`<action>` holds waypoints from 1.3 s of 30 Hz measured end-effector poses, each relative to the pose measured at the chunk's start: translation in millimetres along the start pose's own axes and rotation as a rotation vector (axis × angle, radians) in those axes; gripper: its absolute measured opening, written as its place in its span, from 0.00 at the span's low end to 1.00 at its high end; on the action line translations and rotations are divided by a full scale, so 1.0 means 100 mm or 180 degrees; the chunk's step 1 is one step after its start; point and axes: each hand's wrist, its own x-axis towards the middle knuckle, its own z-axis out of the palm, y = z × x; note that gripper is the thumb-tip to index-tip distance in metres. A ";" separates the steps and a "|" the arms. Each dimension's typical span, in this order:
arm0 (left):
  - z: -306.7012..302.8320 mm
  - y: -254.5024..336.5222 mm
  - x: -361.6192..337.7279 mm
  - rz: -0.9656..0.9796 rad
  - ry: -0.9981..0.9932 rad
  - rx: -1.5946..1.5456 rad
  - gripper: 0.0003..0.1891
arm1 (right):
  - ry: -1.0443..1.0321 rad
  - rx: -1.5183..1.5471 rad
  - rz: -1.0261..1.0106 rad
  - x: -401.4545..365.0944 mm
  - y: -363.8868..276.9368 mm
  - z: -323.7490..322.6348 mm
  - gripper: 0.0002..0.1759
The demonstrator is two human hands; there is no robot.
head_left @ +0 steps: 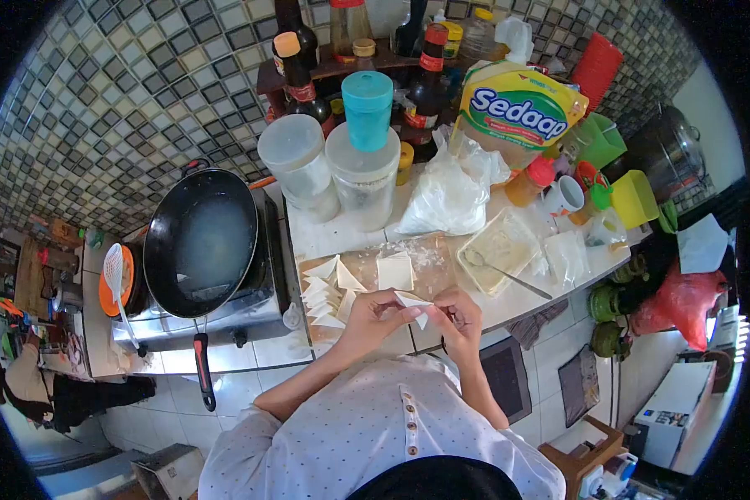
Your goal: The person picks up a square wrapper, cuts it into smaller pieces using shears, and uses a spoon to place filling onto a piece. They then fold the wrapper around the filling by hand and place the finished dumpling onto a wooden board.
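My left hand point(378, 318) and my right hand point(457, 320) pinch a pale dough wrapper point(414, 305) between their fingertips, close in front of my body. The wrapper is folded to a point. Just beyond my hands, a stack of square dough wrappers point(396, 272) lies on a floured wooden board point(432, 260). Several folded triangular pieces point(327, 293) are grouped on the board's left part. To the right of the board stands a shallow rectangular container point(520, 231) with a pale paste smeared inside. A metal spoon point(515, 281) rests in it, its handle over the rim.
A black frying pan point(202, 242) with liquid sits on the stove at left, its handle jutting past the counter edge. Beside it is a white slotted spatula point(115, 275). Jars point(362, 179), a white plastic bag point(450, 193) and bottles point(427, 87) stand behind the board. Another person is far left.
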 end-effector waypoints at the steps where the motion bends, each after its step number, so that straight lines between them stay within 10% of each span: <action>1: 0.00 -0.04 0.01 0.0171 0.0043 0.0000 0.08 | -0.0011 -0.0078 -0.0073 0.01 -0.01 -0.01 0.05; 39: -0.16 0.19 -0.05 0.1932 0.0193 0.1594 0.09 | 0.0419 0.0205 -0.0720 -0.06 0.06 0.20 0.06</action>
